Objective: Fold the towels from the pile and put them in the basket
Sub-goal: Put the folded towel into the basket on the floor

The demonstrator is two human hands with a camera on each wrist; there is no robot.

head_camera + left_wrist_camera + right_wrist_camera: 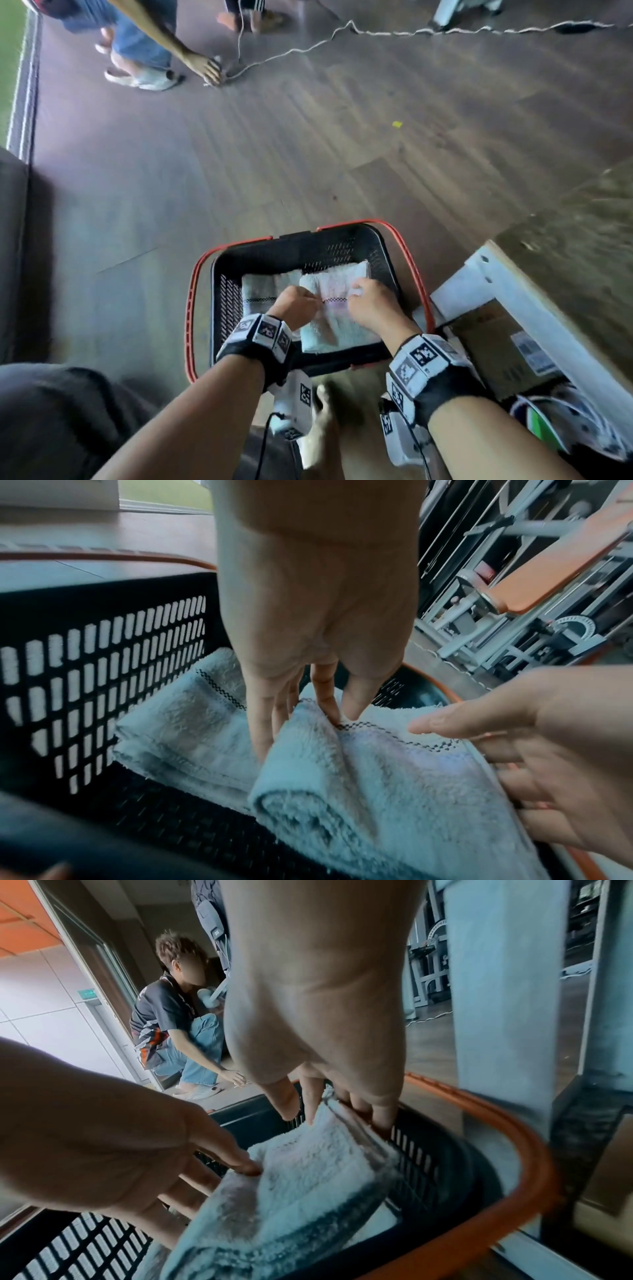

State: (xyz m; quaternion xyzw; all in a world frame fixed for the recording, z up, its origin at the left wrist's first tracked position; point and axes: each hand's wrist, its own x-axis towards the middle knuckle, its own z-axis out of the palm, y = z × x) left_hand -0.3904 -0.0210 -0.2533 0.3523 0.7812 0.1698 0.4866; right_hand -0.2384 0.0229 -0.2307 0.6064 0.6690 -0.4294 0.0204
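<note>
Counted: 2 folded towels, 1 basket, 2 hands at work, 1 cardboard box, 1 other person.

The black slotted basket w/ orange handles stood on the wood floor, just beside a white table leg. Inside, the first towel lay flat on the left of the basket floor. The second towel, pale blue-white w/ a dark checked stripe, sat on the right, its left edge overlapping the first.

Left hand pinched the second towel's left edge at the stripe, thumb and forefinger closed on the cloth, other fingers tucked beneath. Right hand held the towel's far right edge, fingers curled over it near the basket's right wall.

Head view only: the cardboard box under the table, a white cord running across the floor, and another person's hand touching that cord.

Left wrist view only: the first towel's own checked stripe, the second towel's rolled near fold, gym-type metal frames behind.

Right wrist view only: the other person crouched by a doorway; face blurred.
</note>
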